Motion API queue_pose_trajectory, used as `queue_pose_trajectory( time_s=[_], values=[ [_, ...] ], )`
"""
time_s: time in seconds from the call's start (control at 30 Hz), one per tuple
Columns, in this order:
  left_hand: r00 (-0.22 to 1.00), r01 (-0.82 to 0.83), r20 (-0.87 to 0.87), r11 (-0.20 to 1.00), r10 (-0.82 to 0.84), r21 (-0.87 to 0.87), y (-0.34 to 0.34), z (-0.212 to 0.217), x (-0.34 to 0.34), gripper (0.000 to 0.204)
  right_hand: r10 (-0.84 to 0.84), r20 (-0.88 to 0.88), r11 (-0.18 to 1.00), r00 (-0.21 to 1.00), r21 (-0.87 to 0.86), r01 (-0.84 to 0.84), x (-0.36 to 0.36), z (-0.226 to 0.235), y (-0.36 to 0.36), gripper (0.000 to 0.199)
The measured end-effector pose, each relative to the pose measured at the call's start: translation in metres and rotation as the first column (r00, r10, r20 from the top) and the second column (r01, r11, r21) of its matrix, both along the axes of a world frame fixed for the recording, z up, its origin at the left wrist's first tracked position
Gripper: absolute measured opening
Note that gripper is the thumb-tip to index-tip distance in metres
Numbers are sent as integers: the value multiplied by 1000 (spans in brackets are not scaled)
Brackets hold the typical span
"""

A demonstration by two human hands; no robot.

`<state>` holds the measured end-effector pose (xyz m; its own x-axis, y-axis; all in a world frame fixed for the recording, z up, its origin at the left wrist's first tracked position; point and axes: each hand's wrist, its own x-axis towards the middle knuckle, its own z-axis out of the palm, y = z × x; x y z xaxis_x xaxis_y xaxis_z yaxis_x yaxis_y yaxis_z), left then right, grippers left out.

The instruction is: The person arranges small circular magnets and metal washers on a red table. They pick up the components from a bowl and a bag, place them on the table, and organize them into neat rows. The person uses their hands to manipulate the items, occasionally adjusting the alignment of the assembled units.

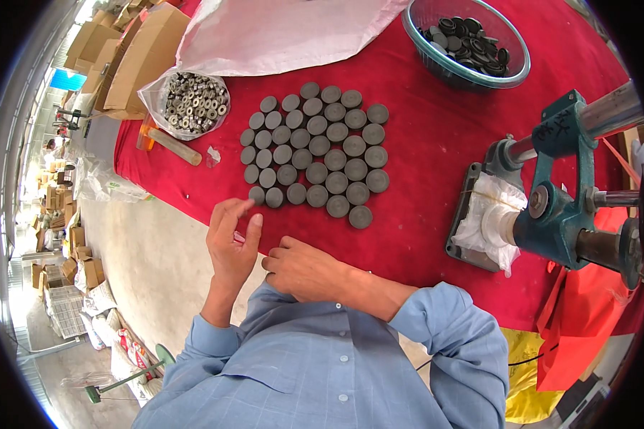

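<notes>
Dark grey round discs (316, 173) lie flat, close together in uneven rows, on the red cloth (422, 229) in front of me. My left hand (232, 239) is at the near left corner of this group. Its index fingertip reaches the edge of the nearest left disc (256, 195), and the thumb stands apart from the fingers. My right hand (304, 270) is close to my chest, near the table's edge, with its fingers curled inward. What those fingers hold, if anything, is hidden from view.
At the right stands a green hand press (558, 207) with white wrapping on its base. A clear bowl (526, 68) of black round parts sits at the back right. At the left are a bag of small metal rings (193, 104), a mallet (172, 145) and cardboard boxes (147, 61).
</notes>
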<state>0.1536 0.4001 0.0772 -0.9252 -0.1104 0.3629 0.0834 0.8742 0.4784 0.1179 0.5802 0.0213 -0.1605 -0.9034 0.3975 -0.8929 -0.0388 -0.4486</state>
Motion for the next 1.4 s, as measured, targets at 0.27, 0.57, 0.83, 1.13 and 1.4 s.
queue_pose_trajectory(
  time_s=[0.27,0.57,0.83,1.13,1.4],
  values=[
    [995,102,20,957,-100,-271,-6,-1,-50,43,15,28,999,1000,-29,-14,-2,-1,-1,7],
    [991,132,67,821,-114,-555,-4,-4,-61,46,29,90,997,995,-80,-21,-1,0,4,7],
    [965,260,159,705,-207,-660,-4,15,-75,39,16,58,997,998,-75,-12,0,2,4,3],
    [946,317,236,776,-221,-545,-11,27,-85,38,8,41,991,999,-137,-2,-3,-7,1,4],
    [994,106,73,932,-86,-347,-43,1,-86,47,30,86,991,996,-130,-19,-2,-9,0,3]
  ],
)
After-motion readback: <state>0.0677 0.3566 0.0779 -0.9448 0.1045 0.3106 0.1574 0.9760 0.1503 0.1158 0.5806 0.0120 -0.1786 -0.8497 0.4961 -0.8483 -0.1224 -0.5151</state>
